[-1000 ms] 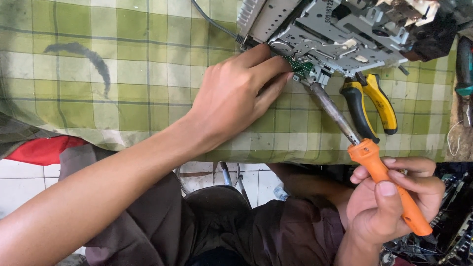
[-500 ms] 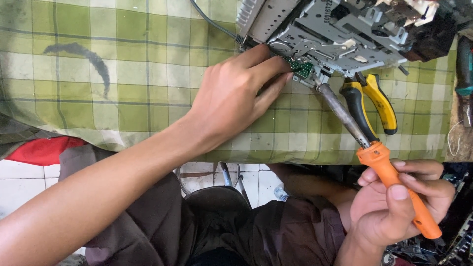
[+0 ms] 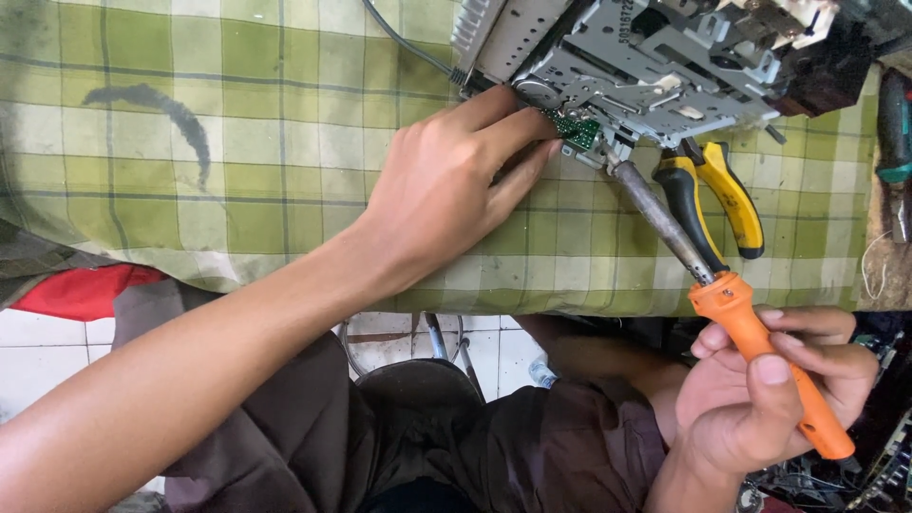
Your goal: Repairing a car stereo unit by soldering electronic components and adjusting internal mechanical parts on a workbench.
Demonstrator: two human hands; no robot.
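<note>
Resting on the green checked cloth (image 3: 237, 123) that covers the surface, the left hand (image 3: 446, 180) lies palm down with its fingers (image 3: 518, 128) stretched forward and held close together; their tips press on a small green circuit board (image 3: 577, 130) at the lower edge of a grey metal chassis (image 3: 646, 57). The board juts out from the chassis and lies just past the fingertips. The right hand (image 3: 760, 399), low at the near edge of the surface, is closed around the orange handle of a soldering iron (image 3: 750, 332), thumb and forefinger on top of the grip. The iron's dark metal shaft slants up and to the left, and its tip meets the chassis edge right beside the board; whether the tip touches the board itself cannot be told. Just right of the shaft lie pliers (image 3: 722, 195) with yellow and black handles, on the cloth and partly under the chassis. A grey cable (image 3: 404, 43) runs across the cloth to the chassis's left corner. A dark curved stain (image 3: 161, 104) marks the cloth at far left. At the far right edge a teal-handled tool (image 3: 893, 123) lies on the surface. Below the cloth's edge, white floor tiles (image 3: 28, 351), a red object (image 3: 85, 290) and the person's dark clothing (image 3: 456, 446) are visible.
</note>
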